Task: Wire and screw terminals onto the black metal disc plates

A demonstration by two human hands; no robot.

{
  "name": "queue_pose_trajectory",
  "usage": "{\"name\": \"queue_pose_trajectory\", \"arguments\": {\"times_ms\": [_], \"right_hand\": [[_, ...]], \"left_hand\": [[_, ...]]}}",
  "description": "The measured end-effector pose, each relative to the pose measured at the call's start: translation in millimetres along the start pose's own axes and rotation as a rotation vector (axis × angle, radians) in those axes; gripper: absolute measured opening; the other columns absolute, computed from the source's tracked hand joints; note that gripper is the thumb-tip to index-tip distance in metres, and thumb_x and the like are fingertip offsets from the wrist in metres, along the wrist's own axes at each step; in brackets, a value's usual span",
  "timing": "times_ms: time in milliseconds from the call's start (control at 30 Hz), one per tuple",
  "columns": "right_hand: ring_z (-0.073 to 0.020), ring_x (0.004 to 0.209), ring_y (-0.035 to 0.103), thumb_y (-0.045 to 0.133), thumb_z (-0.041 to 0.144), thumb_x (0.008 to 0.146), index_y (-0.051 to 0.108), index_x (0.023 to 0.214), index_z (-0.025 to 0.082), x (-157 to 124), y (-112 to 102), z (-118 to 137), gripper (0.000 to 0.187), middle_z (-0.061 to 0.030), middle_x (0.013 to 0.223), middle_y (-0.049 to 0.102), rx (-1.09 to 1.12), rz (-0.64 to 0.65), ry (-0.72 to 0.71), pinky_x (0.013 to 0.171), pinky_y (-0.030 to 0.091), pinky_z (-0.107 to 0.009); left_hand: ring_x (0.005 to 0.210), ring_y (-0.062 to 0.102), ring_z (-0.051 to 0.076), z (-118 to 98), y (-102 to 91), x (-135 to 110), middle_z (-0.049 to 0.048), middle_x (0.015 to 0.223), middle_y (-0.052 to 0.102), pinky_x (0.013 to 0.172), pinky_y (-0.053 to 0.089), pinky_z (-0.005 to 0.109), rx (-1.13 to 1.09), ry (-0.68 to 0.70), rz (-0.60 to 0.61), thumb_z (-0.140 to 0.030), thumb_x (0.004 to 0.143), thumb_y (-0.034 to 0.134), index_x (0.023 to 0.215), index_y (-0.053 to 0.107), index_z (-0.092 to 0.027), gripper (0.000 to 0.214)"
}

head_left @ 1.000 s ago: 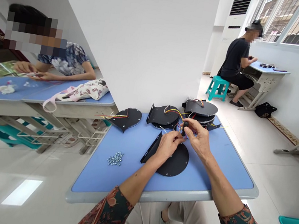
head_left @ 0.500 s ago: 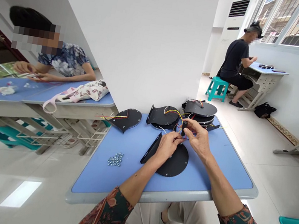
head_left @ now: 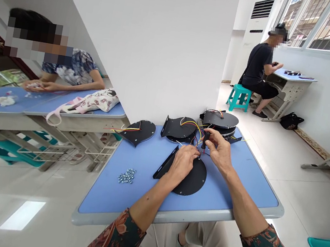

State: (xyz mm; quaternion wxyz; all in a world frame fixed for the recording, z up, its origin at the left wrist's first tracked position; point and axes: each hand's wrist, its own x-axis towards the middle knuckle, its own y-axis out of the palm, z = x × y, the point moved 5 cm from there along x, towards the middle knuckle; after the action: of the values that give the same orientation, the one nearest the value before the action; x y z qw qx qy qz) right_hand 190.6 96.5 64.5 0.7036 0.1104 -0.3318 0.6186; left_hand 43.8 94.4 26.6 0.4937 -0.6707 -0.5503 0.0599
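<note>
My left hand [head_left: 181,165] rests over a round black plate [head_left: 192,179] with an angled bracket on its edge, its fingertips pinching thin coloured wires [head_left: 198,151]. My right hand [head_left: 220,152] grips a small black part [head_left: 205,140] from which those wires seem to run. Behind the hands lies a similar wired plate [head_left: 178,128], and a stack of plates [head_left: 219,122] stands beyond it. Another plate [head_left: 140,132] lies to the left. A small pile of screws [head_left: 126,175] sits on the blue table [head_left: 113,205], left of my hands.
A co-worker [head_left: 259,61] sits on a teal stool [head_left: 239,97] at a far desk by the windows. Another person [head_left: 76,67] works at a neighbouring blue desk [head_left: 100,110], with a printed cloth bag [head_left: 93,101] on it. A black bag [head_left: 291,120] lies on the floor.
The view has shifted slightly. My right hand has moved a little, and my left fingers stay at the wires.
</note>
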Motion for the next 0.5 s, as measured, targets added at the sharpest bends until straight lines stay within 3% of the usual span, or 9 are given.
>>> {"name": "queue_pose_trajectory", "arguments": {"times_ms": [300, 500], "right_hand": [[-0.0210, 0.088, 0.072, 0.059, 0.021, 0.085, 0.066, 0.120, 0.023, 0, -14, 0, 0.036, -0.0035, 0.095, 0.077, 0.106, -0.248, 0.026, 0.080, 0.056, -0.035], [-0.0192, 0.081, 0.069, 0.060, 0.021, 0.082, 0.067, 0.118, 0.023, 0, -13, -1, 0.036, -0.0032, 0.096, 0.076, 0.057, -0.246, 0.048, 0.075, 0.056, -0.033]], "left_hand": [[0.102, 0.064, 0.024, -2, 6.7, -4, 0.0066, 0.105, 0.076, 0.099, 0.051, 0.040, 0.095, 0.087, 0.079, -0.012, 0.094, 0.062, 0.095, 0.075, -0.018, 0.014], [0.096, 0.061, 0.024, -8, 6.1, -6, 0.0072, 0.097, 0.074, 0.091, 0.052, 0.039, 0.197, 0.108, 0.084, -0.011, 0.096, 0.058, 0.095, 0.071, -0.017, 0.015]]}}
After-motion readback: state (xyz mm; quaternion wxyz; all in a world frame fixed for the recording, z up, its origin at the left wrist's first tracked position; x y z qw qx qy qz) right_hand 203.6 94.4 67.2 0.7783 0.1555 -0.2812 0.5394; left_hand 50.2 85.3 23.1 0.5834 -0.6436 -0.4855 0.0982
